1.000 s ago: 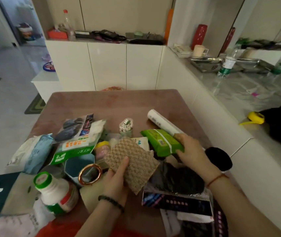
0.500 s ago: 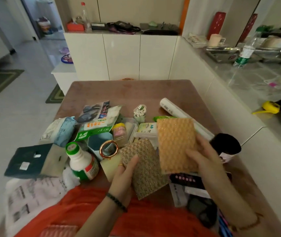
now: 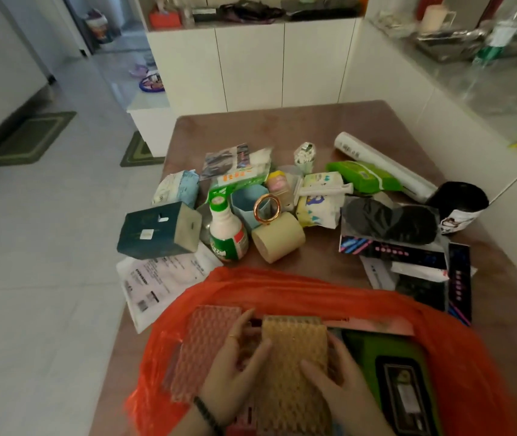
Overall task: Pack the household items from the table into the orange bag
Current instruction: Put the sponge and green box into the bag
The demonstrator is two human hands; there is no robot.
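Pressing two waffle-textured scouring pads into the crinkled orange plastic bag (image 3: pixel 439 335) at the near table (image 3: pixel 282 127) edge, the left hand (image 3: pixel 235 369) lay on the pinkish pad (image 3: pixel 200 347) and the right hand (image 3: pixel 342 388) gripped the tan pad (image 3: pixel 291 357), fingers curled about its edge. A green packet (image 3: pixel 373 350) already sat inside. Most remained unpacked: a white spray bottle (image 3: pixel 227 231), beige tape roll (image 3: pixel 277 236), dark teal box (image 3: pixel 156 229), green wipes pack (image 3: pixel 362 176) and white film roll (image 3: pixel 383 166).
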